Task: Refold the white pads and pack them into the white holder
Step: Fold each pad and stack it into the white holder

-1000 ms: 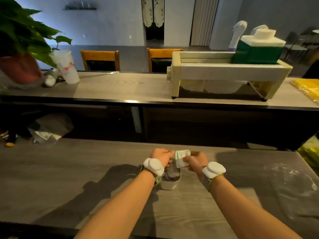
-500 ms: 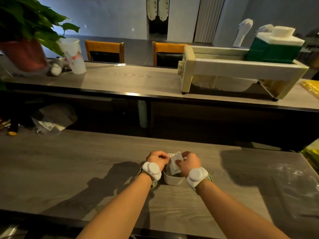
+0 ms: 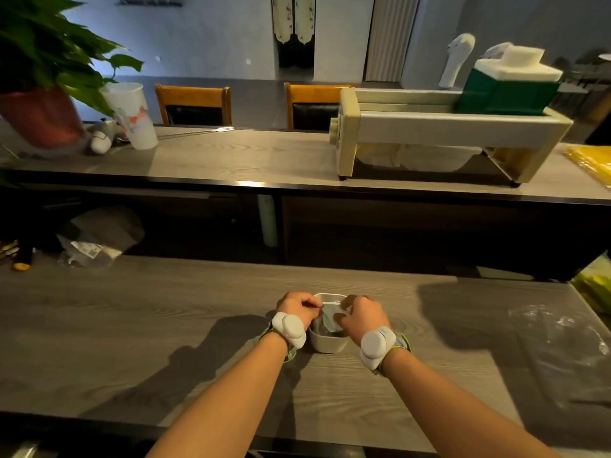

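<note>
The right hand (image 3: 358,317) is pinching a folded white paper pad (image 3: 330,317), which is lying tilted inside the mouth of the small white plastic holder (image 3: 327,344). The left hand (image 3: 297,307) is curling at the holder's left rim, apparently pinching the pad's edge. Both hands are equally near; the pad likely needs pressing straight down.

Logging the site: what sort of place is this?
Probably a cafe or small restaurant: long counters, chairs behind the far one, a takeaway cup and a green drinks dispenser.
</note>
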The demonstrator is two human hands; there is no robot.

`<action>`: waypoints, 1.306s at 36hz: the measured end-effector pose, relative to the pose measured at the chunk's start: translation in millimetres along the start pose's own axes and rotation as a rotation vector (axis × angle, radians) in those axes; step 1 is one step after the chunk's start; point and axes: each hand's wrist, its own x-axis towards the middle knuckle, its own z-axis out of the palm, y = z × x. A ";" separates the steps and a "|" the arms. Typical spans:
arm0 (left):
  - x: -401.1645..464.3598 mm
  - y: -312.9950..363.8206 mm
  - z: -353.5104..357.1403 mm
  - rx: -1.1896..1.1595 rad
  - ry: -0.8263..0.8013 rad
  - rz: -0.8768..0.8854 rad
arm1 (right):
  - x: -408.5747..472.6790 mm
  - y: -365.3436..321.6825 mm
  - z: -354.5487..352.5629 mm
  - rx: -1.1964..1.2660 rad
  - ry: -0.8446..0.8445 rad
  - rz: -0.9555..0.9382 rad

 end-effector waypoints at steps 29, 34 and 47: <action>-18.7 -35.9 0.2 0.243 -0.174 -0.124 | -19.2 50.3 15.3 0.259 -0.330 -0.055; -5.8 -35.1 1.1 0.260 -0.109 -0.106 | -2.1 35.8 20.0 0.207 -0.276 0.015; 58.4 -27.6 -37.2 0.155 0.010 -0.045 | 76.5 -17.6 45.4 0.221 -0.229 0.014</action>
